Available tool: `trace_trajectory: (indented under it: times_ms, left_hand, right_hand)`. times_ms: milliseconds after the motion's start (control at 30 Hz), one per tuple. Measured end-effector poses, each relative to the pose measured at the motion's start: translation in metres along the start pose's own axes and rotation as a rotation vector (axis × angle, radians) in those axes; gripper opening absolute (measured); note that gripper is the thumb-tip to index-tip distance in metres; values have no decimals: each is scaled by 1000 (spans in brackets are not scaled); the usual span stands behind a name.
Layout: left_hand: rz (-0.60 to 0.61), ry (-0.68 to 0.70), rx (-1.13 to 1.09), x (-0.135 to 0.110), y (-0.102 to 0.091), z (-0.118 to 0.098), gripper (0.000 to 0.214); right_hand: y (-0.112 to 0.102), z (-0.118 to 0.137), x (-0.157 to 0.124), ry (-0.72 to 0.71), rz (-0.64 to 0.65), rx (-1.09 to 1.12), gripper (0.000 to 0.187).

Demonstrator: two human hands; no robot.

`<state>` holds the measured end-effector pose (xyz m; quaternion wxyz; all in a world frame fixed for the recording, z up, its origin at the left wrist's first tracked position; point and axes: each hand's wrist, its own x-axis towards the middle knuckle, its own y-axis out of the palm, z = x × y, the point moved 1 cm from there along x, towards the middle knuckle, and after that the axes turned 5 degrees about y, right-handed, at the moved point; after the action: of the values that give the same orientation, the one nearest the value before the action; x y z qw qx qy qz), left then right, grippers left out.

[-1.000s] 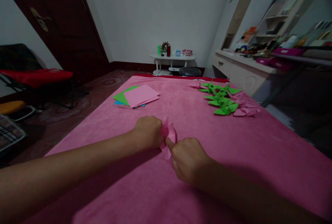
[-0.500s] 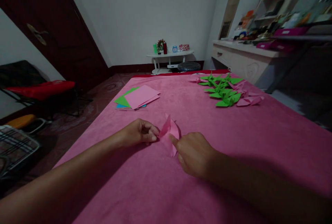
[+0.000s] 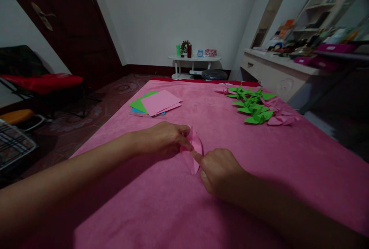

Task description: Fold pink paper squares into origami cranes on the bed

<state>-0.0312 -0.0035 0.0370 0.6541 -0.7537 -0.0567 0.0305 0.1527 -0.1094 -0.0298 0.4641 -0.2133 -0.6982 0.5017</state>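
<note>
A partly folded sheet of pink origami paper point(image 3: 196, 141) lies on the pink cloth, long and narrow with a point toward me. My left hand point(image 3: 165, 137) reaches over its left side, fingers bent down onto the fold. From the right, my right hand point(image 3: 220, 168) presses the paper's middle with an outstretched index finger, its other fingers curled in. The two hands' fingertips nearly meet there. Part of the paper's left half is hidden under my left fingers.
Ahead on the left lies a stack of coloured paper sheets point(image 3: 161, 103), pink over green and blue. Several green origami cranes point(image 3: 253, 107) and pink cranes point(image 3: 281, 116) cluster at the far right. Beyond the cloth stand a white side table point(image 3: 194, 58) and a dresser point(image 3: 276, 66).
My left hand has moved right onto the paper, and the raised left flap is now pressed down. My right index finger stays on the paper. The view has shifted slightly.
</note>
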Motion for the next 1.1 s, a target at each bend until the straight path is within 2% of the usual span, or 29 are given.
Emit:
trace_trajectory:
  times_ms: [67,167,233,367,533,667,800,1100]
  left_hand:
    - [-11,-25,94,0,5,-1,36]
    - [-107,-94,329,-1,15,-12,17]
    - [-171,-63,423,-2,21,-25,16]
    - [-279,42,433,-3,30,-46,17]
    - [-259,142,357,-6,39,-41,18]
    - [-277,199,343,-7,45,-31,19]
    - [-318,200,315,-10,53,-26,19]
    - [-372,163,339,-15,60,-25,18]
  right_hand:
    - [-1,-2,3,32,76,18,36]
    - [-2,-5,7,86,205,57,34]
    - [-3,-6,9,119,258,68,28]
    - [-7,-3,11,149,306,66,22]
    - [-12,-3,17,183,403,54,22]
    - [-8,-5,17,184,408,41,34]
    - [-2,-7,12,172,391,31,45]
    - [-1,-8,10,155,337,15,55]
